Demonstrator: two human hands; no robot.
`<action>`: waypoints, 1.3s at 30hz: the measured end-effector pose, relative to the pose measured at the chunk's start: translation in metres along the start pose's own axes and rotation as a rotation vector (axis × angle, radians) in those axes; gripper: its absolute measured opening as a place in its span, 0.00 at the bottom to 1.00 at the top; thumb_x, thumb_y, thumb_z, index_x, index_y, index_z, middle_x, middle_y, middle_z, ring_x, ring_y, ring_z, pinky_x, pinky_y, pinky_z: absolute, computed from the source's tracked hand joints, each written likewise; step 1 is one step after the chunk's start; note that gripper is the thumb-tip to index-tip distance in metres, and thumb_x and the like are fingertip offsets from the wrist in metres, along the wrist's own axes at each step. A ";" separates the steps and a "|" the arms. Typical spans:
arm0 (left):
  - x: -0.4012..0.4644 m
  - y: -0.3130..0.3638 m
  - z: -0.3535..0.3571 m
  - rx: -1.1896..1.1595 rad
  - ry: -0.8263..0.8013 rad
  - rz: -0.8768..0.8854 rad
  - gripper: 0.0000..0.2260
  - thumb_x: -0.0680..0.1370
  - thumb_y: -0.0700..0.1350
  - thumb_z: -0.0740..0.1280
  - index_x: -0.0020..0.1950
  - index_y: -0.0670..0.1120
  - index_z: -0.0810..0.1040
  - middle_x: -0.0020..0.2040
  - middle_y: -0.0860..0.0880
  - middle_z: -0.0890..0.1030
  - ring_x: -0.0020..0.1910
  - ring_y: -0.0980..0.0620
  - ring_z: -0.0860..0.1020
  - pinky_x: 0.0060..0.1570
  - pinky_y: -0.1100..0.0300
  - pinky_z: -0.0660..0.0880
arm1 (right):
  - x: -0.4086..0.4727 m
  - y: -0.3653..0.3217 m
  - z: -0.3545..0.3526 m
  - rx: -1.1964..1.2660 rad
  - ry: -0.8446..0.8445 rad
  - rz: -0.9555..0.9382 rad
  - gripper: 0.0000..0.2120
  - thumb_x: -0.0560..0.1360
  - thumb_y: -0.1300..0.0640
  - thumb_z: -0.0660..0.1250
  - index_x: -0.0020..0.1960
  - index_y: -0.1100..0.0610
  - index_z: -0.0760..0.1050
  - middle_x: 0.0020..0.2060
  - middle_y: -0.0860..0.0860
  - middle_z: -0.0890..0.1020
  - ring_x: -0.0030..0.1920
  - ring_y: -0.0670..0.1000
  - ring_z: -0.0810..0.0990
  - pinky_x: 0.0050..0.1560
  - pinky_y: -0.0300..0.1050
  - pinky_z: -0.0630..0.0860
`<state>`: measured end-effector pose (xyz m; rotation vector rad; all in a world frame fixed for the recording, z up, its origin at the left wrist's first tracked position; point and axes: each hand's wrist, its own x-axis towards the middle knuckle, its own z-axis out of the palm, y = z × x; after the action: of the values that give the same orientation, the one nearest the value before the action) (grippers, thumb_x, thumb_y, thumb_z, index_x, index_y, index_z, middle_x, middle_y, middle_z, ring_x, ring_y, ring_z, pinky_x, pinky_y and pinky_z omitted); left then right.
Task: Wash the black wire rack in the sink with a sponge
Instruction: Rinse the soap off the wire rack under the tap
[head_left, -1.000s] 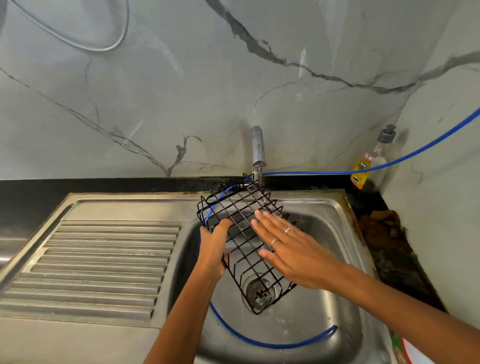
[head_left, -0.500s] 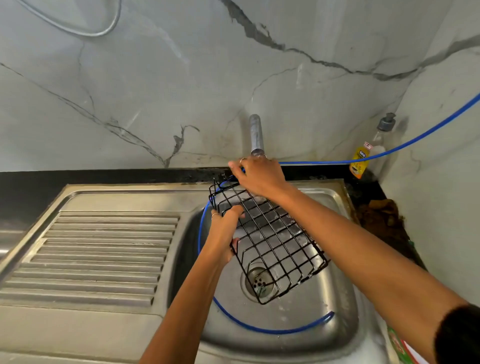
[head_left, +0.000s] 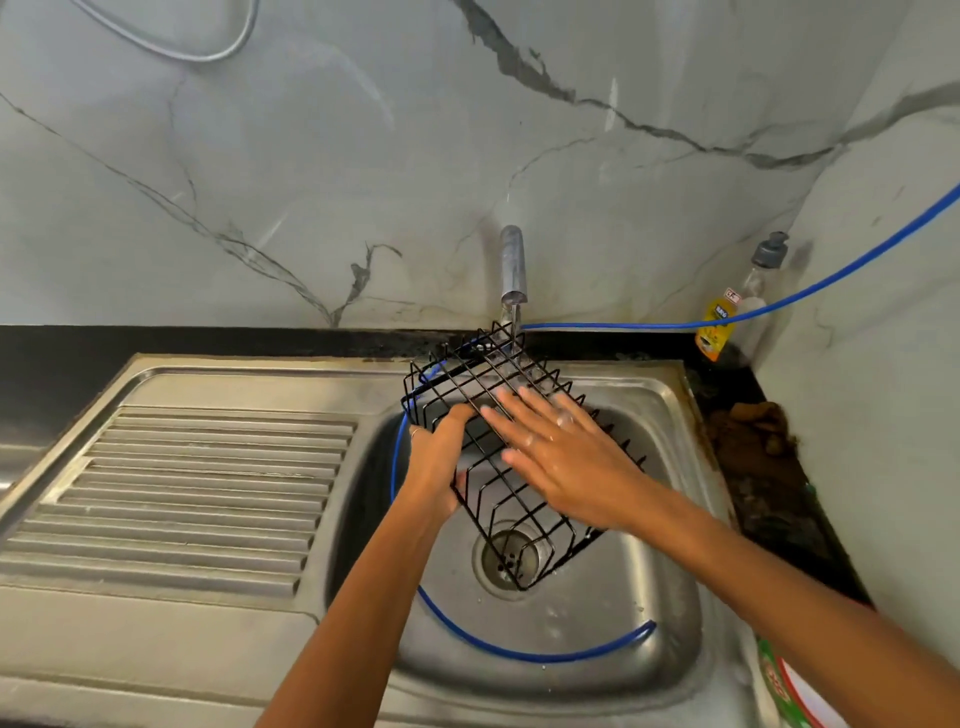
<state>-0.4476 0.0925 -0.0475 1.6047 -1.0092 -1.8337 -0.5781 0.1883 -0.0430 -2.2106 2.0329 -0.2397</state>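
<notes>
Black wire rack (head_left: 498, 447), tilted in the sink (head_left: 670, 582) under the tap (head_left: 513, 265): our left hand (head_left: 436, 467) grips its side, right hand (head_left: 566, 457) flat on top; we should rinse evenly, no sponge visible.

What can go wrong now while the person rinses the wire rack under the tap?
The left hand alone grips the black wire rack; the right hand lies flat on it, so the wet rack may slip. Its lower corner sits at the drain and may catch. Water from the tap may splash off the wires.
</notes>
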 end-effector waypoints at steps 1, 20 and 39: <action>0.003 0.000 -0.002 0.020 0.002 0.009 0.35 0.73 0.54 0.70 0.76 0.48 0.60 0.71 0.44 0.68 0.63 0.45 0.70 0.52 0.52 0.76 | -0.014 0.003 0.003 -0.013 -0.003 -0.005 0.24 0.80 0.40 0.38 0.74 0.38 0.37 0.74 0.39 0.36 0.74 0.42 0.31 0.73 0.49 0.30; 0.012 0.058 0.056 0.512 -0.273 0.356 0.19 0.79 0.44 0.63 0.70 0.48 0.68 0.60 0.49 0.76 0.53 0.53 0.73 0.57 0.57 0.68 | -0.027 0.054 -0.005 1.550 0.057 0.757 0.65 0.50 0.40 0.82 0.77 0.43 0.47 0.73 0.51 0.64 0.64 0.57 0.74 0.66 0.73 0.60; 0.018 0.082 0.088 0.910 -0.474 0.622 0.29 0.81 0.58 0.57 0.77 0.46 0.58 0.72 0.46 0.69 0.71 0.46 0.66 0.65 0.53 0.64 | -0.024 0.017 -0.002 1.674 0.258 1.104 0.17 0.67 0.39 0.71 0.53 0.41 0.72 0.56 0.49 0.70 0.57 0.55 0.73 0.53 0.62 0.73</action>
<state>-0.5450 0.0478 0.0096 1.0078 -2.4775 -1.3717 -0.5967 0.2106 -0.0446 -0.0572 1.5585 -1.3571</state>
